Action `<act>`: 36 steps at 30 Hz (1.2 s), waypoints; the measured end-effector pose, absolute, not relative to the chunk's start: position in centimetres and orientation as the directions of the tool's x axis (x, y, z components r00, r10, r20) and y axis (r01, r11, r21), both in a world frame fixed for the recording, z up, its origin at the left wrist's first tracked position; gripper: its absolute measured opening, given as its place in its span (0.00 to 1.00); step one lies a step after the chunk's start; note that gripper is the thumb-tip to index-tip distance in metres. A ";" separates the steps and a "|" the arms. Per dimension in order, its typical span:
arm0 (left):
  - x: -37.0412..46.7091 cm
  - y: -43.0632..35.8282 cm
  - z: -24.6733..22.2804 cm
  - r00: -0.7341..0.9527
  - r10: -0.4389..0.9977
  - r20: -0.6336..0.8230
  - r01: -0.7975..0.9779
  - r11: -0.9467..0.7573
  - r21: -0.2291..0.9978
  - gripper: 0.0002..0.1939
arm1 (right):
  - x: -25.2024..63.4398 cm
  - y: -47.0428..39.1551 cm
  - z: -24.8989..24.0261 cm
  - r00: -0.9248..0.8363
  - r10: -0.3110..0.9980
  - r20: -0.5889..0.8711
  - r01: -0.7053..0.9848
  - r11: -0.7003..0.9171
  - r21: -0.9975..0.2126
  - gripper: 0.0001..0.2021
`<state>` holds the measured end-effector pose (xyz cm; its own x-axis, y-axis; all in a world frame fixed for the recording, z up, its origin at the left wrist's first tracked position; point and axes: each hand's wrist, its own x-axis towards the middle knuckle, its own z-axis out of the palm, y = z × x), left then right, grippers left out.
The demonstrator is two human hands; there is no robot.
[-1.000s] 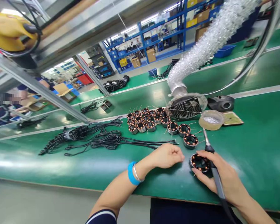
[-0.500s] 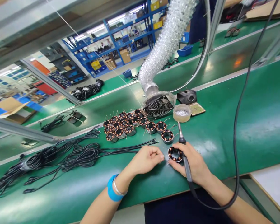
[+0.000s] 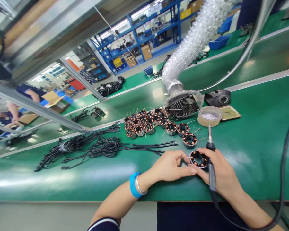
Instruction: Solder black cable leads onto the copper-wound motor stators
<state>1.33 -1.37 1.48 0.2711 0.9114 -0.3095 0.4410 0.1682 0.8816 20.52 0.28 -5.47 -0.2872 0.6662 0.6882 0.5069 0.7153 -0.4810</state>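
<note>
A motor stator with copper windings (image 3: 198, 159) stands on the green bench between my hands. My left hand (image 3: 174, 165) is closed on its left side, the index finger at the rim and the thumb at the lower front. My right hand (image 3: 223, 171) grips a soldering iron (image 3: 212, 178) upright and also holds the stator's right side between thumb and index finger. The iron's tip points up and away, just before a round tub of silvery material (image 3: 209, 117). One more stator (image 3: 189, 140) sits just beyond the held one.
Several stators (image 3: 139, 130) with loose wire ends stand grouped farther back. Bundled black cables (image 3: 103, 147) lie at left. A fan (image 3: 183, 106) on a silver duct (image 3: 183, 57) stands behind the tub, beside a sponge tray (image 3: 231, 113) and a black iron holder (image 3: 218, 97). The iron's cord hangs at right.
My left hand has moved from a pinch beside the stator to its left side, with the thumb reaching forward. My right hand still holds the iron and stator. The view has shifted left.
</note>
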 end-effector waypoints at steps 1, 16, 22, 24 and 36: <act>1.1 -1.6 1.6 0.271 0.917 -0.293 0.511 0.121 0.851 0.14 | 20.5 0.4 -5.5 -0.293 0.661 0.691 0.512 0.719 -0.471 0.20; -3.0 -1.1 0.8 0.175 0.970 -0.169 0.892 -0.083 0.445 0.12 | 20.5 0.4 -5.4 -0.298 0.657 0.692 0.536 0.715 -0.449 0.21; -5.0 -0.7 2.1 0.214 0.962 -0.170 0.877 -0.112 0.466 0.11 | 20.7 0.4 -5.3 -0.283 0.684 0.672 0.521 0.698 -0.491 0.22; -4.6 -1.9 3.1 0.260 0.947 -0.191 0.739 -0.068 0.670 0.14 | 20.9 0.2 -4.6 -0.283 0.663 0.694 0.465 0.727 -0.505 0.22; -0.5 -2.8 2.7 0.389 0.885 -0.255 0.449 0.060 0.892 0.19 | 19.3 -1.6 -0.1 -0.230 0.817 0.529 0.116 0.562 -0.819 0.12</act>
<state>-0.52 -2.78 2.68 0.3891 0.8852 -0.2551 0.4488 0.0596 0.8916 19.30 -1.64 -0.08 -0.2296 0.8172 0.5286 0.1162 0.5623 -0.8187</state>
